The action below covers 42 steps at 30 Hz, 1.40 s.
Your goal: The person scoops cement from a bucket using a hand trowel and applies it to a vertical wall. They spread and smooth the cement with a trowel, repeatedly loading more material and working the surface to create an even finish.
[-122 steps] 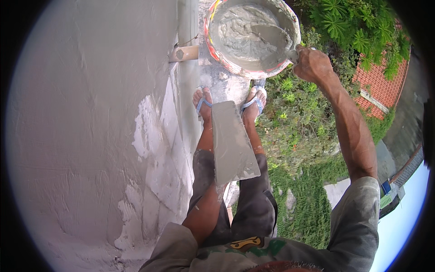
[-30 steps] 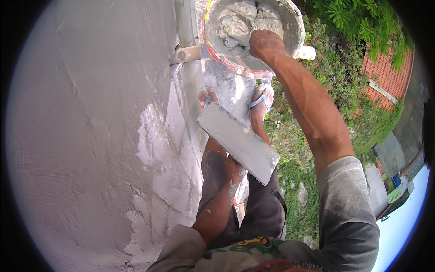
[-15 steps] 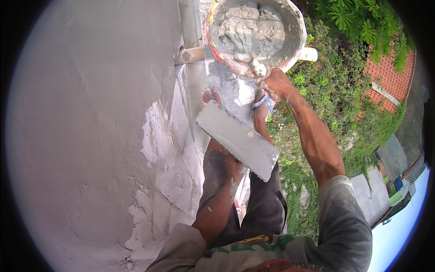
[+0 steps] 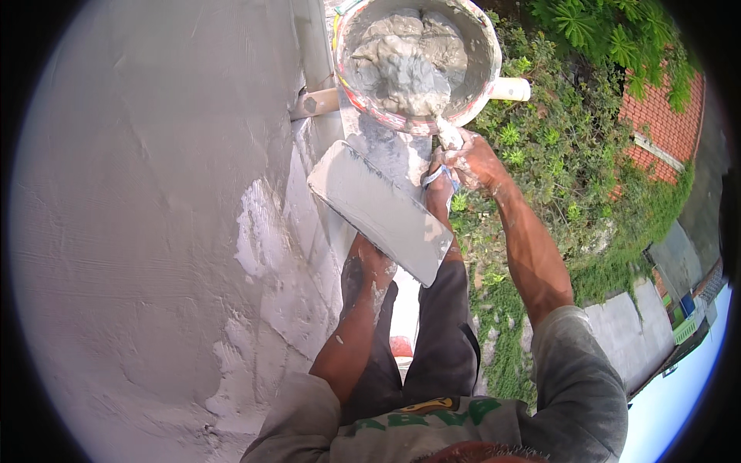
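My left hand holds a flat rectangular plastering board from below, its fingers mostly hidden; a thin grey mortar layer coats the board. Just below the bucket's near rim, my right hand grips a mortar-caked trowel handle, the blade apparently buried under the lumpy grey mortar. The round bucket, its rim streaked red and white, stands on a narrow ledge above my feet, which are partly covered by the board.
Plastered wall fills the left, with rougher pale patches. A pale pipe runs behind the bucket, its other end jutting right. Beyond the ledge's right edge, far below, lie bushes, a tiled roof and concrete slabs.
From inside the bucket, my right hand has come back outside the near rim, exposing the trowel handle. The board has moved up and left, closer to the bucket.
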Tool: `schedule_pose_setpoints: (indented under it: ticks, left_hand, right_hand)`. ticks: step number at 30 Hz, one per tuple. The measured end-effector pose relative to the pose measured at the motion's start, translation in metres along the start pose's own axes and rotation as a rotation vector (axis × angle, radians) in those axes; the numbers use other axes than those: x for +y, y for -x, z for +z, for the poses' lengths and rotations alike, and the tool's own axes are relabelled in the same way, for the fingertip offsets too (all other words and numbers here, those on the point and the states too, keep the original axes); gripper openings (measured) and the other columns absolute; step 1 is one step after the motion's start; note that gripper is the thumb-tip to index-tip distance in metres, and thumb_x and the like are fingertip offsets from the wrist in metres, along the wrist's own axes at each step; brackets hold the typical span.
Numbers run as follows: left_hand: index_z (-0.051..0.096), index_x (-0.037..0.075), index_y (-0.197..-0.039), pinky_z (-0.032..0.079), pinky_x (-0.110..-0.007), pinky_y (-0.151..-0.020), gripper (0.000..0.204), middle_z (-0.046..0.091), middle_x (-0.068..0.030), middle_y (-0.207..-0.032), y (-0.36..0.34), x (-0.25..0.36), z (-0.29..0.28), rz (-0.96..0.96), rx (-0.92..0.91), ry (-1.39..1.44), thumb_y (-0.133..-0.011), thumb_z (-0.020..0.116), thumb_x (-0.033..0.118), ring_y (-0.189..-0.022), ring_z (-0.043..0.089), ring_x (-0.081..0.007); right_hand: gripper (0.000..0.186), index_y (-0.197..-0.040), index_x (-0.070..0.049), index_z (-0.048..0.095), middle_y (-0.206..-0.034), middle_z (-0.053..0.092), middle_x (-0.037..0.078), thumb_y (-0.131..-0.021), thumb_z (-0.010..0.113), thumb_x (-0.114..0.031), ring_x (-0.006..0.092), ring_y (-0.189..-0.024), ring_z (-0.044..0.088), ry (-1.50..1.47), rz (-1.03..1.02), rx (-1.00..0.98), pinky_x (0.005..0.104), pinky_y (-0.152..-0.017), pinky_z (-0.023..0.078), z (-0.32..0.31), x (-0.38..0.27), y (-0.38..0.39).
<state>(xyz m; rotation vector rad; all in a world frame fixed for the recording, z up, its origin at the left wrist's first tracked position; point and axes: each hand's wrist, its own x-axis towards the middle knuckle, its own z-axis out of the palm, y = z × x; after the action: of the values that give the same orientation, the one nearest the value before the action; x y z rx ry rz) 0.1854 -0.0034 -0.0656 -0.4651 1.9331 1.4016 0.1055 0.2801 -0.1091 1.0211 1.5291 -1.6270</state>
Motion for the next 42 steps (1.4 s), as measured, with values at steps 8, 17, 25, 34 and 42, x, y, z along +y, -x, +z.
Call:
schedule_pose_setpoints:
  ticks: [8,17,25,34,42]
  left_hand:
    - [0.048,-0.007,-0.123,0.048,-0.032,-0.089,0.043,0.06,-0.0154,-0.113,-0.02,0.038,0.0,-0.103,-0.048,0.145,-0.085,0.061,0.008,-0.103,0.06,-0.024]
    - [0.043,-0.002,-0.13,0.049,-0.034,-0.091,0.044,0.052,-0.0122,-0.122,-0.017,0.0,-0.02,-0.311,-0.056,0.639,-0.088,0.056,-0.001,-0.111,0.054,-0.0211]
    - [0.043,-0.002,-0.131,0.05,-0.035,-0.09,0.043,0.054,-0.0118,-0.12,-0.017,0.024,-0.024,-0.212,-0.03,0.523,-0.089,0.053,0.001,-0.108,0.056,-0.0205]
    - [0.047,0.002,-0.13,0.047,-0.036,-0.094,0.038,0.057,-0.0079,-0.117,-0.023,0.026,-0.025,-0.52,0.157,0.971,-0.098,0.05,0.022,-0.104,0.057,-0.0214]
    - [0.052,-0.001,-0.124,0.047,-0.03,-0.089,0.032,0.059,-0.0093,-0.112,-0.033,0.031,-0.036,-0.464,0.136,0.896,-0.095,0.051,0.013,-0.102,0.058,-0.0181]
  right_hand:
    - [0.038,-0.109,-0.001,0.06,-0.09,0.068,0.022,-0.074,0.063,-0.016,0.0372,-0.089,0.066,0.927,-0.149,0.39,0.0439,-0.078,0.053,-0.011,-0.058,-0.003]
    - [0.021,-0.09,0.0,0.068,-0.095,0.068,0.021,-0.077,0.059,-0.014,0.0334,-0.092,0.067,1.448,-0.291,0.147,0.0411,-0.078,0.054,-0.014,-0.083,-0.054]
    - [0.031,-0.094,0.007,0.067,-0.097,0.066,0.027,-0.074,0.056,-0.014,0.0385,-0.095,0.065,1.232,0.008,-0.076,0.0423,-0.082,0.052,0.005,-0.08,-0.021]
    - [0.033,-0.086,0.01,0.067,-0.087,0.065,0.031,-0.069,0.058,-0.016,0.0407,-0.086,0.065,1.005,-0.005,-0.051,0.0427,-0.079,0.052,0.004,-0.052,-0.029]
    - [0.044,-0.085,0.008,0.067,-0.075,0.065,0.023,-0.066,0.069,-0.032,0.0306,-0.076,0.064,0.467,0.037,0.023,0.0387,-0.071,0.049,0.004,-0.046,-0.019]
